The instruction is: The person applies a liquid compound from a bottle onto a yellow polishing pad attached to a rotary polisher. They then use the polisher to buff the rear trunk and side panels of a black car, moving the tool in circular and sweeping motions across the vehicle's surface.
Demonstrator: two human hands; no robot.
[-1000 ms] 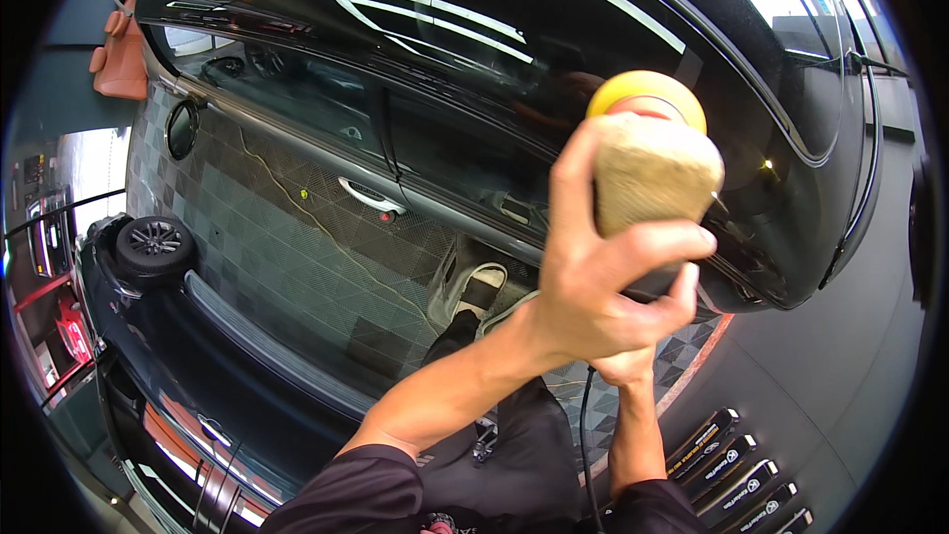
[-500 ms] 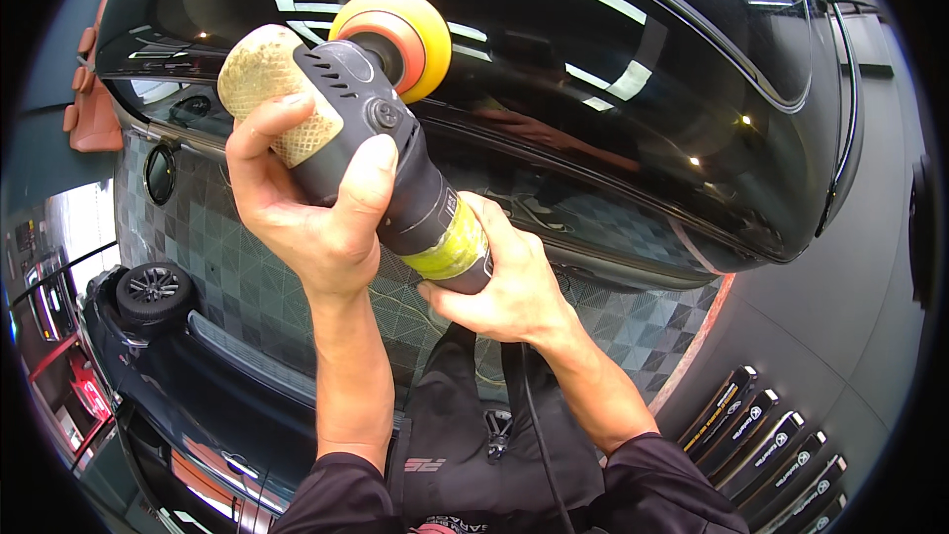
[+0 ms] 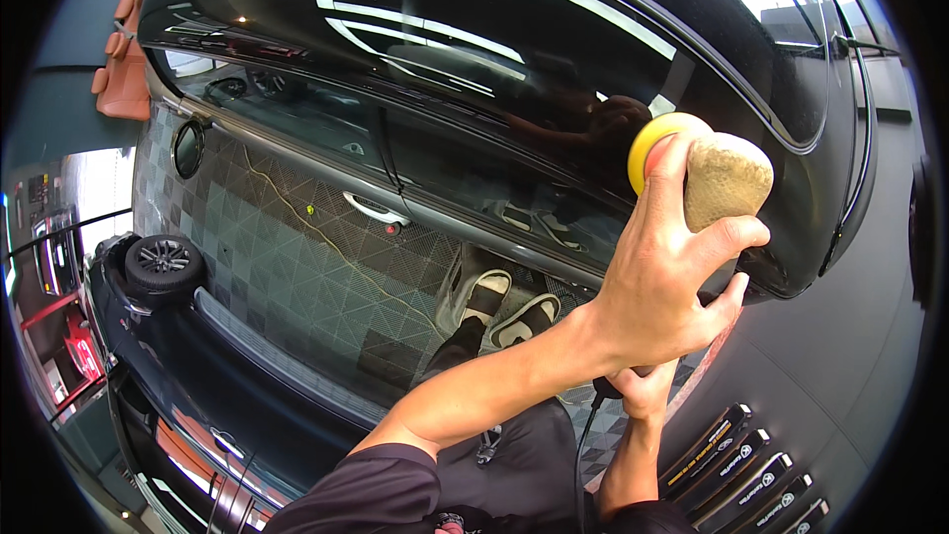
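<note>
A corded car polisher [image 3: 730,181], its head under a worn, stained beige cover, is held at the right end of the black car [image 3: 415,49]. Its yellow foam pad [image 3: 645,150] lies against or very close to the dark glossy panel; exact contact is hard to tell. From above, my left hand [image 3: 657,272] grips the polisher's head, thumb and fingers around it. Lower down, my right hand [image 3: 647,391] is closed around the rear of the handle, partly hidden behind my left hand and forearm. The black power cord [image 3: 585,435] hangs from the handle end down past my legs.
A second dark car [image 3: 257,376] stands behind me at lower left, a wheel [image 3: 163,265] beside it. My sandalled feet [image 3: 486,299] are on the grey tiled floor, where a thin yellowish cable [image 3: 321,235] runs. Long boxes [image 3: 736,475] stand at lower right; a brown seat [image 3: 127,69] is far left.
Both hands have carried the polisher rightward and down along the car, turning its pad toward the panel. My left forearm now crosses in front of me, and my feet have come into view.
</note>
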